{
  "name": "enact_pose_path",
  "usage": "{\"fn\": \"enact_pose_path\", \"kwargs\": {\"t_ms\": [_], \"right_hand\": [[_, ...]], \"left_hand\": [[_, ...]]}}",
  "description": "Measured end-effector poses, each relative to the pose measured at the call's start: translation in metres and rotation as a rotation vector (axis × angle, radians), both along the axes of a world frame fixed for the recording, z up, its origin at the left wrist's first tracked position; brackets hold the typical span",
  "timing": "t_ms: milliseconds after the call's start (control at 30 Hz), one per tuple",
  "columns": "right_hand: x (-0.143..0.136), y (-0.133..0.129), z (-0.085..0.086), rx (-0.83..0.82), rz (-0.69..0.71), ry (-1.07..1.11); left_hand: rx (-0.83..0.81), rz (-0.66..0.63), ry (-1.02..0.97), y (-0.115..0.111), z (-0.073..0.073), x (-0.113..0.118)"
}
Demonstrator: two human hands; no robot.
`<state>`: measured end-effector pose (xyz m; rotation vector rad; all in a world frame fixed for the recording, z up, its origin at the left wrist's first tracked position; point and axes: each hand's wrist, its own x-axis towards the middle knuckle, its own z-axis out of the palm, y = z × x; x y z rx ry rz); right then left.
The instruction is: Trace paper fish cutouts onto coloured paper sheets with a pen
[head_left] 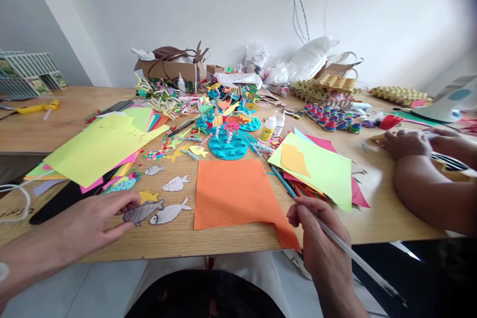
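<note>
Left hand (106,216): thumb and fingers grasping the gray fish cutout (143,212), near left on the table (167,248); can't tell from my end if it's lifted clear. Right hand (324,233): wrapped round a clear pen (348,251), near right, over the table edge. Orange sheet (231,191) lies between the hands, faint lines near its near edge, ragged strip hanging off the near right corner.

Step, my read: handling the cutout with pen ready, likely around tracing. I'd judge the next move calls for a flat sheet and a steady cutout.

Around: two white fish cutouts (171,213) (176,183) and a yellow dotted fish (149,196) crowd the left hand, so a sweep there could shift them. Left paper stack (100,149) and right paper stack (328,171) flank the sheet. Turquoise base (228,148) blocks its far side; glue bottles (267,129) stand far right of that. Co-worker's forearm (428,184) is at far right, well apart.
</note>
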<state>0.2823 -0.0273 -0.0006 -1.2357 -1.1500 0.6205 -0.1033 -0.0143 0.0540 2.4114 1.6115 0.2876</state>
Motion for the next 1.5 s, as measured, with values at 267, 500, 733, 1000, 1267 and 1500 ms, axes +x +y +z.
{"fn": "enact_pose_path", "kwargs": {"t_ms": [267,500,733,1000,1267,1500], "right_hand": [[-0.001,0.000,0.017,-0.136,0.194,-0.248],[-0.015,0.016,0.004,-0.202,0.309,-0.318],[-0.011,0.035,-0.001,-0.225,0.308,-0.437],[-0.013,0.039,0.002,-0.235,0.351,-0.629],[-0.014,0.037,-0.001,-0.224,0.330,-0.742],[-0.018,0.037,-0.001,-0.241,0.297,-0.820]], "left_hand": [[-0.109,-0.336,0.070,0.021,0.004,0.142],[-0.057,-0.424,0.125,0.037,-0.018,0.188],[-0.067,-0.405,0.099,0.048,-0.019,0.173],[-0.123,-0.515,-0.023,0.058,-0.029,0.151],[-0.121,-0.598,0.052,0.055,-0.033,0.150],[-0.002,-0.600,0.223,0.047,-0.044,0.157]]}}
